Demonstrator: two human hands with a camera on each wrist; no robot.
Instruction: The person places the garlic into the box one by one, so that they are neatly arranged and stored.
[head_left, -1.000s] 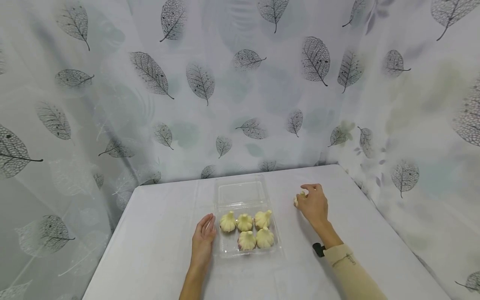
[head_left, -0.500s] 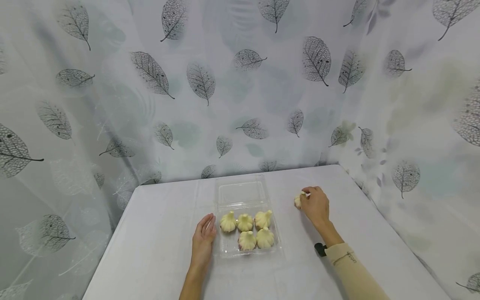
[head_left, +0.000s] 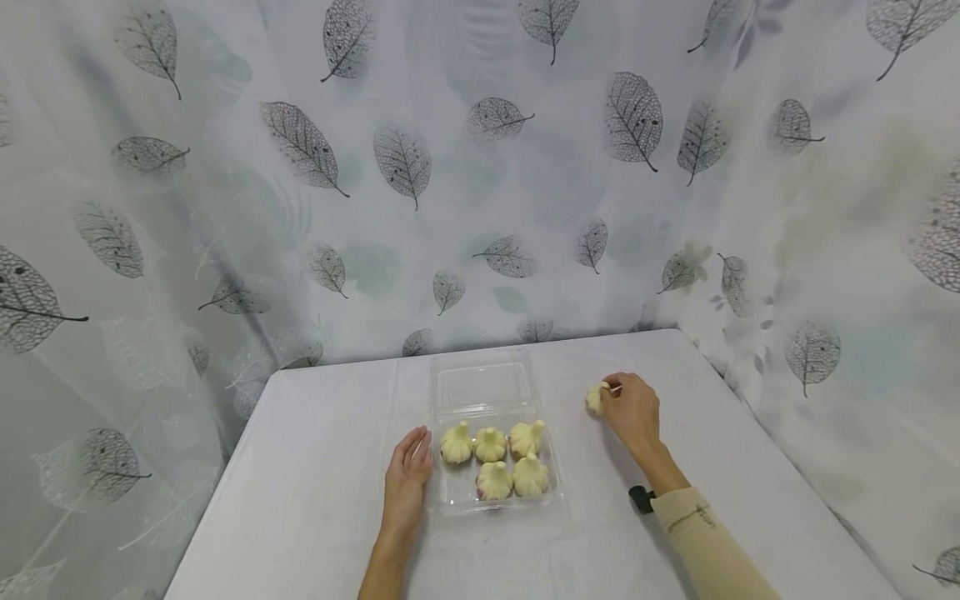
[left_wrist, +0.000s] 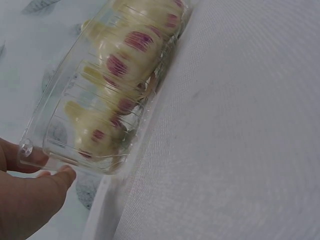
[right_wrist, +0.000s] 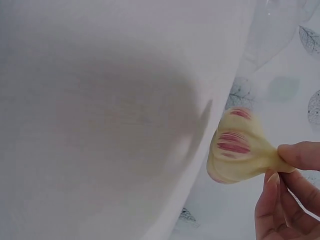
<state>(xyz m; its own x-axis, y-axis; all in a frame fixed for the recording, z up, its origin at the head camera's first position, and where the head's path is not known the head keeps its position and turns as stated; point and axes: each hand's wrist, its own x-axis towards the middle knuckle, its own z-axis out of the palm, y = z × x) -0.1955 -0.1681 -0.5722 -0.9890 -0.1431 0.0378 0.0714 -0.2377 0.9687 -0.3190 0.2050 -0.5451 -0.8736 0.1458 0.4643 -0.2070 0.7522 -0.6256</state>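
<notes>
A garlic bulb (right_wrist: 237, 147), cream with purple-pink patches, is pinched by its stem between the thumb and fingers of my right hand (head_left: 632, 410). In the right wrist view its base hangs out beyond the fingertips. On the left, my left hand (head_left: 407, 475) rests against the side of a clear plastic clamshell box (head_left: 459, 503), fingers fairly straight. The left wrist view has its fingertips (left_wrist: 65, 175) right at the box's corner. Several similar garlic bulbs (head_left: 490, 446) sit upright inside the box, three behind and two in front; the front left spot holds none.
The box's transparent lid (head_left: 482, 385) lies folded back on the white table (head_left: 315, 467). A leaf-printed curtain (head_left: 465, 208) hangs behind and beside the table. A dark band (head_left: 640, 499) circles the right wrist below a beige sleeve (head_left: 705, 542).
My right hand's raised finger has come down and now pinches the garlic bulb's stem. The bulb shows more, shifted very slightly left. My left hand and the box have stayed put.
</notes>
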